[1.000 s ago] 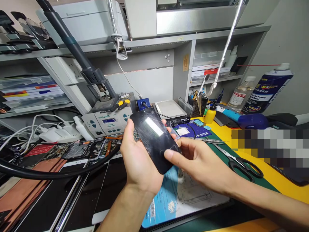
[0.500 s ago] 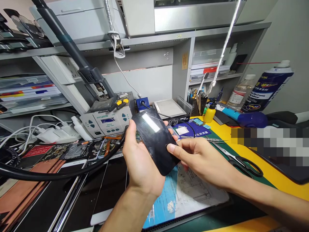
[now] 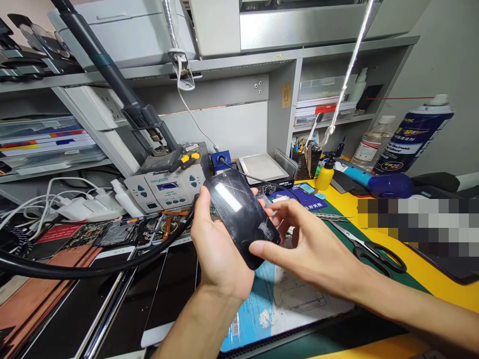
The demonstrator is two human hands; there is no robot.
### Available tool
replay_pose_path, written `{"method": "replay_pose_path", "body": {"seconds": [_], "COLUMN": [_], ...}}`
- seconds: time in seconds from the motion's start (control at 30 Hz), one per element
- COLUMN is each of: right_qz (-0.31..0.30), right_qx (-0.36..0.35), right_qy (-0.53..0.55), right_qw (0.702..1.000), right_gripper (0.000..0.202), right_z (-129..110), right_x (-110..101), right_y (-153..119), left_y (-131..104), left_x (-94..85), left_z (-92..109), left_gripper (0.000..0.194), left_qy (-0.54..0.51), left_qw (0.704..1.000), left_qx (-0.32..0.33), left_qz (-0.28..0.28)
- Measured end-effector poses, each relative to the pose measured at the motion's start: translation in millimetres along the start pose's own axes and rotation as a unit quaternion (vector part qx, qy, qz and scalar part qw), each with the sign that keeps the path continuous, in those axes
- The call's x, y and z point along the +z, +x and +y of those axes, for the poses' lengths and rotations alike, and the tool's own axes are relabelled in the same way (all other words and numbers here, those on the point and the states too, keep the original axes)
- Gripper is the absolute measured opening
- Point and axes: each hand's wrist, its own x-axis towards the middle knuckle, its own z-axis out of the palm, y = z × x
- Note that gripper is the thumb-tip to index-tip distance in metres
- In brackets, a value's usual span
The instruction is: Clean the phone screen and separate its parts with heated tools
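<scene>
A black smartphone (image 3: 241, 214) lies tilted in my left hand (image 3: 220, 249), its glossy face up with a bright light reflection and fine streaks on it. My left thumb runs along the near side, and the left fingertips show past the far edge. My right hand (image 3: 303, 244) is at the phone's lower right part. Its thumb rests on the face near the bottom end, while its fingers are bent at the right edge, close to the left fingertips. The underside of the phone is hidden.
Under the hands lies a blue and white packet (image 3: 258, 309). Scissors (image 3: 374, 252) and tweezers (image 3: 331, 216) are to the right. Several phones and screens (image 3: 172, 289) cover the left side, crossed by a thick black hose (image 3: 93, 271). A blue spray can (image 3: 413, 137) stands at the right back.
My right thumb has slid down toward the phone's bottom end, and the right hand has spread wider, its fingers higher along the edge. My left hand's hold is nearly unchanged.
</scene>
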Motion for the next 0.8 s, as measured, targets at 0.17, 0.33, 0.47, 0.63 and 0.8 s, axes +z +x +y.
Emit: {"method": "replay_pose_path", "body": {"seconds": [0.17,0.33,0.47,0.63,0.8], "right_qz": [0.024,0.006,-0.011,-0.002,-0.008], "right_qx": [-0.057,-0.069,-0.044,-0.033,-0.047], "right_qy": [-0.029,0.011,0.043,0.030,0.036], "right_qw": [0.998,0.998,0.998,0.999,0.998], "right_gripper": [0.066,0.034,0.023,0.020,0.019], "right_z": [0.4,4.0,4.7,6.0,1.6], "right_x": [2.7,-2.0,-5.9,-9.4,-8.5], "right_y": [0.4,5.8,7.0,8.6,5.4], "left_y": [-1.7,-1.2,-0.4,0.1,-0.5], "left_x": [3.2,3.0,2.1,2.8,2.7], "left_z": [-3.6,-4.9,-4.3,-5.0,-5.0], "left_gripper": [0.052,0.061,0.059,0.054,0.055], "left_qy": [0.015,-0.008,-0.017,-0.021,-0.005], "left_qw": [1.000,0.999,0.998,0.999,0.999], "left_qx": [0.003,-0.049,-0.063,-0.035,-0.032], "left_qz": [0.017,-0.012,-0.012,0.005,0.013]}}
